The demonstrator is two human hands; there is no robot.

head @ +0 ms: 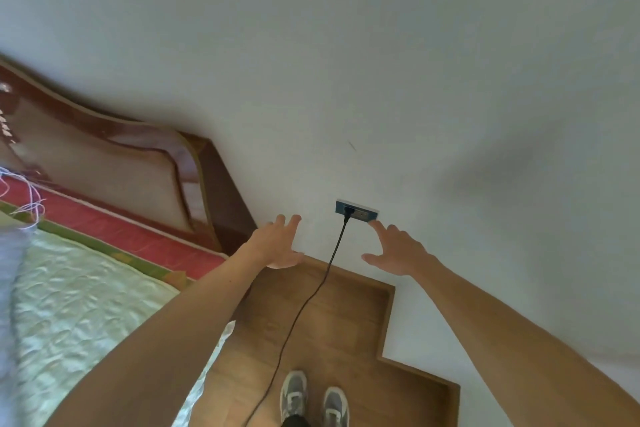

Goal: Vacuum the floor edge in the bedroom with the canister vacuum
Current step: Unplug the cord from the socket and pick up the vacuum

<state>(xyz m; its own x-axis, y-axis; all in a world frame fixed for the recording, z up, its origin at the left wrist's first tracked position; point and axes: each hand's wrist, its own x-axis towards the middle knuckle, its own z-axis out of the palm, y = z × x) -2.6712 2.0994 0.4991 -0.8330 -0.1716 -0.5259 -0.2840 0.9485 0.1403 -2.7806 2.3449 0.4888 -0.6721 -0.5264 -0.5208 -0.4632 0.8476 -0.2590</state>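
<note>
**Both hands empty at the wall socket; cord plugged in**

I record a pale wall (381,45) filling the view beyond both hands. To the left of the left hand lies a bed (86,305) with a light quilted cover and a red band along its far side. Behind it a red-brown headboard (104,163) stands against the wall.

Below the hands is a wooden floor (346,329). The floor edge (388,319) runs along the wall in steps, beneath and to the right of the right hand, and is trimmed with a wooden skirting.

The left hand (277,246) is fully open, fingers spread and pointing at the wall. It holds nothing. The right hand (398,253) is likewise open and empty, with its thumb held out to the side. Its forefinger reaches to just beneath the right end of the socket (363,214); I cannot tell whether it touches.

A black cord (311,298) passes between the two hands and touches neither. It runs down across the floor and out at the bottom edge of the view. Two grey shoes (294,395) stand on the floor below the hands, just right of the cord.

The socket sits low on the wall between the hands' fingertips. A black plug (348,211) is seated in its left end.

I cannot tell where the canister vacuum stands.
</note>
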